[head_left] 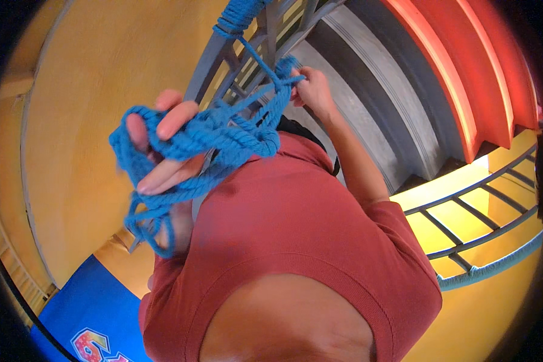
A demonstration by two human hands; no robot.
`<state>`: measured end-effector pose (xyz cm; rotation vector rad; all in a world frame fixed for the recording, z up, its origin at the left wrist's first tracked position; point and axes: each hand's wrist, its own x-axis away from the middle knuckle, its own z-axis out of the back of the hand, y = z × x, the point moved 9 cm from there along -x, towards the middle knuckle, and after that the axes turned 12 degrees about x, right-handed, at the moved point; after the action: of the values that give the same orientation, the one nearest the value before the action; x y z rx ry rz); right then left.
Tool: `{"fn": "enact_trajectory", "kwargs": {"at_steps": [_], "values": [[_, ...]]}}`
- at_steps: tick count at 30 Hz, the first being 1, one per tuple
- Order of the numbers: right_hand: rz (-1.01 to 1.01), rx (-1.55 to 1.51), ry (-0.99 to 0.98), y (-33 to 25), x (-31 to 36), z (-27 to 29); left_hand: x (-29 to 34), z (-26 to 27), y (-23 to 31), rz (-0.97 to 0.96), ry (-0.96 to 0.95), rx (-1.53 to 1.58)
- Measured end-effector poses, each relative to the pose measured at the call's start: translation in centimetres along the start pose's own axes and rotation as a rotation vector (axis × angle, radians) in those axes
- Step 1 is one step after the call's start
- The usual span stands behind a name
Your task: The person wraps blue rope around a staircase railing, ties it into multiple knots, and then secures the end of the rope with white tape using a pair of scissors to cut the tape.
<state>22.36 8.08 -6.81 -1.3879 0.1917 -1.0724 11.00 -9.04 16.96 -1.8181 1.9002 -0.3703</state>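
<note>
Fingers of the left hand (pixel 186 164): parted and partly bent, curled through the loops of the rope (pixel 238 142), with strands lying between and across them; some blur at this hand. Fingers of the right hand (pixel 315 92): closed in a pinch on the same rope, beside the railing; the fingertips are partly hidden by the strands.

Surroundings, in descending order of size. A yellow wall (pixel 120 78) stands at left. The stairs (pixel 374 90), grey steps adjoining red, occupy the upper right. The person's red shirt (pixel 308 223) fills the centre, beneath the hands. A blue panel (pixel 93 298) with a bright printed figure shows at lower left. The grey railing (pixel 207 69) rises beyond the hands; a curved second rail (pixel 443 226) at right carries a pale blue wrap (pixel 504 264) along its outer edge.

The rope, blue and thick, is bunched between the two hands, in front of the shirt. Loose loops hang below the left hand. One strand runs from near the right hand to a blue coil (pixel 235 21), wound tightly around the railing.
</note>
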Motion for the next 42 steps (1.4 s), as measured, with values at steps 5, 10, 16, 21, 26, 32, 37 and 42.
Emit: {"fn": "enact_trajectory", "kwargs": {"at_steps": [5,10,16,21,26,32,37,42], "values": [[-0.222,-0.864,-0.539,-5.3,4.1,-6.2,1.4,-1.3,-1.2,0.037,-0.068,-0.211],[-0.166,-1.244,-0.93,-8.0,8.5,-6.6,2.2,-0.3,-1.3,0.082,-0.07,-0.427],[-0.083,-0.78,-0.674,-4.9,13.4,-1.3,2.3,2.6,-0.7,-0.025,-0.025,-0.889],[0.337,-0.496,-0.564,-3.0,18.7,7.6,1.6,8.2,0.1,0.007,0.116,-0.952],[0.574,-0.715,0.023,-0.6,23.9,14.9,0.3,14.4,-2.0,0.334,0.377,-1.131],[1.09,-0.926,-0.12,-3.1,30.0,20.8,-1.4,18.3,-7.4,0.706,0.32,-1.252],[1.317,-0.965,0.112,-5.8,36.0,24.2,-2.1,20.2,-9.8,0.892,0.059,-1.431],[0.317,-0.327,0.649,4.2,27.1,24.1,-2.1,22.5,-14.3,0.906,-0.276,-1.48]]}}
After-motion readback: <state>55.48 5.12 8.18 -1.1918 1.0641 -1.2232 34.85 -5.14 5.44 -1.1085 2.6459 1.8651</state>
